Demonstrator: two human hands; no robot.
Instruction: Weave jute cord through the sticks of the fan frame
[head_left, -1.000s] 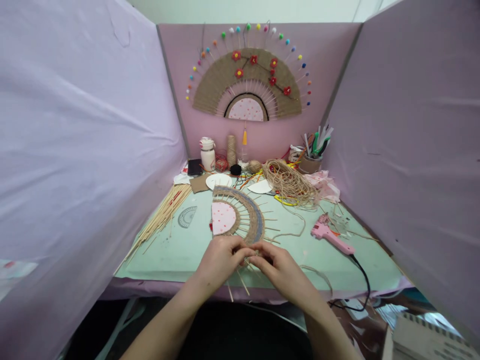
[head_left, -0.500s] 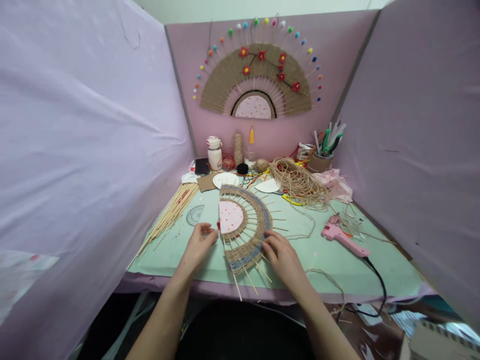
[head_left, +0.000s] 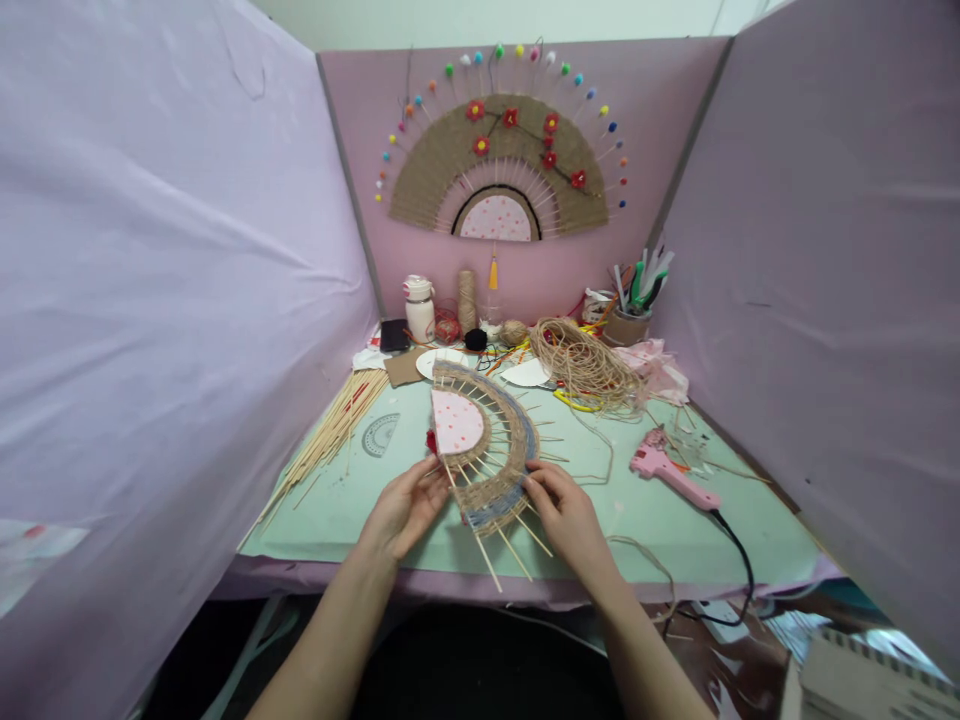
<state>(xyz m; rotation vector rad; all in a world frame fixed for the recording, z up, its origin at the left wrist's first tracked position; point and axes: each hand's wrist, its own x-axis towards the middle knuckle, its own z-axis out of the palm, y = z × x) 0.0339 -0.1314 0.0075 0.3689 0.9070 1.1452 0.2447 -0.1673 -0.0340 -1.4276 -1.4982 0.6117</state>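
In the head view, the woven fan [head_left: 519, 440] is in front of you, over the near part of the tabletop [head_left: 315, 535], between your two hands. Your right hand [head_left: 566, 505] pinches its outer band between thumb and fingers. Your left hand [head_left: 405, 505] is half curled at the straight edge, near the lower corner of the pink dotted half-disc [head_left: 456, 422]; I cannot tell if it grips or only supports. To handle it well, I think you should support both edges evenly and press lightly, because the thin sticks [head_left: 515, 555] may bend or slip from the weave.

At the back, the brown cup [head_left: 626, 328] holds a green-handled tool [head_left: 637, 288] and white rods [head_left: 656, 270]. The white bottle [head_left: 420, 310] has its lid on, so its content is hidden.
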